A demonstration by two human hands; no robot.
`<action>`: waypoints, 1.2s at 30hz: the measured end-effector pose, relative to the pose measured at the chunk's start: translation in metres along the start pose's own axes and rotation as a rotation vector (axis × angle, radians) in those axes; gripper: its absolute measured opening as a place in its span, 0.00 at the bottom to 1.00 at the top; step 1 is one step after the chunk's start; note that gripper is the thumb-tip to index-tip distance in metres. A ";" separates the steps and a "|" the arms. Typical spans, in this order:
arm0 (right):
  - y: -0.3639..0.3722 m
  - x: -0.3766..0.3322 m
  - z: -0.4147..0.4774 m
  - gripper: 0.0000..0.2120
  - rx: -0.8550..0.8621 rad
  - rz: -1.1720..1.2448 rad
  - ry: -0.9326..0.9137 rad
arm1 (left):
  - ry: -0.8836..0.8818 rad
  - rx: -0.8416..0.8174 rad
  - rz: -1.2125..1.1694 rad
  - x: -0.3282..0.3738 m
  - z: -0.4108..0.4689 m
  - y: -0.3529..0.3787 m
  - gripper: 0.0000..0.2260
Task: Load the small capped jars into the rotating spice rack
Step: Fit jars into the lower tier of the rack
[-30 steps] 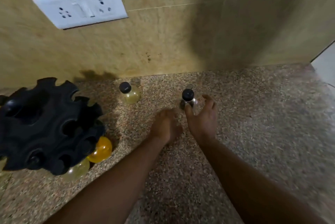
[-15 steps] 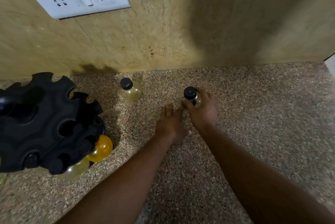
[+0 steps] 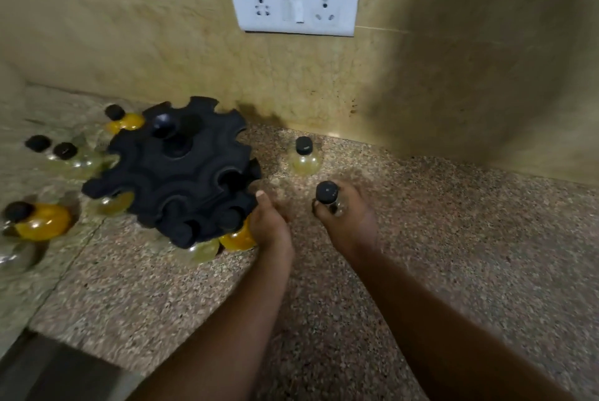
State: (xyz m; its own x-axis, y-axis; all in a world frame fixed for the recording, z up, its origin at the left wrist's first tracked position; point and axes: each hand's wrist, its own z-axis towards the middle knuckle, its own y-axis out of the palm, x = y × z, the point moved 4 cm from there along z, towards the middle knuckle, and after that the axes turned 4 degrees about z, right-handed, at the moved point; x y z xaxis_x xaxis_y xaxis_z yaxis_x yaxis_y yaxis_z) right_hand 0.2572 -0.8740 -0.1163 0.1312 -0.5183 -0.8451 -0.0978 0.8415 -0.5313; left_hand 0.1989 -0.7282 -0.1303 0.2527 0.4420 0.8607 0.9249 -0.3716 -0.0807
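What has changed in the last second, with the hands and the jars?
The right hand closed around the clear jar, which it was only reaching for before, and now holds it. The left hand moved left to the black rack and touches its edge. The pale yellow jar by the wall stayed where it was.

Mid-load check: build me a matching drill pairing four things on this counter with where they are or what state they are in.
Things:
1. right hand
2. left hand
3. pale jar
4. switch plate

Places or states:
A. on the wall
B. standing free near the wall's foot
C. against the black rack's edge
D. closed round a clear, black-capped jar

Pairs: 1-D, 2-C, 3-B, 4-A
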 end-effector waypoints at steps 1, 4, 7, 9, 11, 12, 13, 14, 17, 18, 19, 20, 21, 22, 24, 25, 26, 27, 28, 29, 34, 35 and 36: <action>0.010 -0.008 -0.005 0.25 -0.039 0.003 -0.028 | -0.018 0.023 -0.024 0.001 0.000 -0.010 0.21; 0.032 -0.028 -0.018 0.24 -0.168 0.051 -0.096 | -0.106 0.074 -0.081 -0.002 0.002 -0.034 0.21; 0.052 -0.043 -0.030 0.26 -0.276 0.020 -0.145 | -0.159 0.038 -0.152 -0.008 0.004 -0.055 0.23; 0.067 -0.050 -0.037 0.26 -0.322 -0.007 -0.182 | -0.151 0.019 -0.204 -0.013 0.006 -0.069 0.22; 0.077 -0.055 -0.043 0.27 -0.352 -0.026 -0.197 | -0.139 0.031 -0.209 -0.012 0.007 -0.084 0.19; 0.081 -0.057 -0.046 0.26 -0.365 -0.030 -0.204 | -0.142 0.042 -0.208 -0.010 0.007 -0.090 0.16; 0.084 -0.059 -0.048 0.26 -0.374 -0.035 -0.209 | -0.144 0.050 -0.215 -0.008 0.007 -0.096 0.15; 0.087 -0.060 -0.050 0.26 -0.380 -0.037 -0.220 | -0.144 0.056 -0.229 -0.006 0.007 -0.101 0.13; 0.096 -0.067 -0.056 0.27 -0.387 -0.034 -0.244 | -0.167 0.038 -0.278 -0.004 0.011 -0.112 0.11; 0.099 -0.068 -0.056 0.27 -0.384 -0.029 -0.236 | -0.183 0.002 -0.284 -0.004 0.012 -0.114 0.11; 0.102 -0.070 -0.056 0.28 -0.381 -0.026 -0.220 | -0.205 -0.053 -0.276 -0.005 0.013 -0.117 0.12; 0.104 -0.070 -0.055 0.28 -0.373 -0.022 -0.197 | -0.231 -0.126 -0.251 -0.007 0.014 -0.119 0.13; 0.106 -0.070 -0.052 0.28 -0.361 -0.020 -0.172 | -0.255 -0.205 -0.221 -0.008 0.016 -0.121 0.15; 0.106 -0.070 -0.050 0.29 -0.348 -0.019 -0.157 | -0.278 -0.282 -0.199 -0.009 0.017 -0.122 0.17; 0.108 -0.070 -0.046 0.28 -0.336 -0.014 -0.142 | -0.309 -0.396 -0.179 -0.007 0.018 -0.126 0.19; 0.108 -0.071 -0.044 0.28 -0.337 -0.010 -0.132 | -0.316 -0.431 -0.179 -0.007 0.020 -0.128 0.20; 0.109 -0.071 -0.043 0.28 -0.338 -0.014 -0.126 | -0.320 -0.455 -0.176 -0.005 0.021 -0.130 0.20; 0.110 -0.072 -0.041 0.28 -0.335 -0.023 -0.125 | -0.320 -0.469 -0.167 -0.005 0.022 -0.131 0.20; 0.110 -0.073 -0.040 0.28 -0.332 -0.037 -0.124 | -0.316 -0.477 -0.155 -0.004 0.024 -0.132 0.20; 0.110 -0.074 -0.038 0.28 -0.328 -0.049 -0.125 | -0.310 -0.486 -0.141 -0.004 0.025 -0.132 0.20; 0.114 -0.078 -0.031 0.27 -0.335 -0.075 -0.091 | -0.300 -0.533 -0.093 -0.001 0.029 -0.133 0.19; 0.116 -0.080 -0.030 0.27 -0.338 -0.072 -0.083 | -0.301 -0.534 -0.090 -0.001 0.031 -0.134 0.18; 0.118 -0.080 -0.028 0.27 -0.338 -0.068 -0.075 | -0.301 -0.530 -0.087 0.001 0.032 -0.133 0.18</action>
State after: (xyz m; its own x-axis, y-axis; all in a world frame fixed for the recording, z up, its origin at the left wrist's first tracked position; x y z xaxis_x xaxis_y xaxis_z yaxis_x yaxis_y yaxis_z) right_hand 0.2078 -0.7376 -0.1126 0.2195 -0.5481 -0.8071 -0.4054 0.7012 -0.5865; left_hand 0.0849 -0.6522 -0.1348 0.3230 0.6713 0.6671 0.6981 -0.6449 0.3110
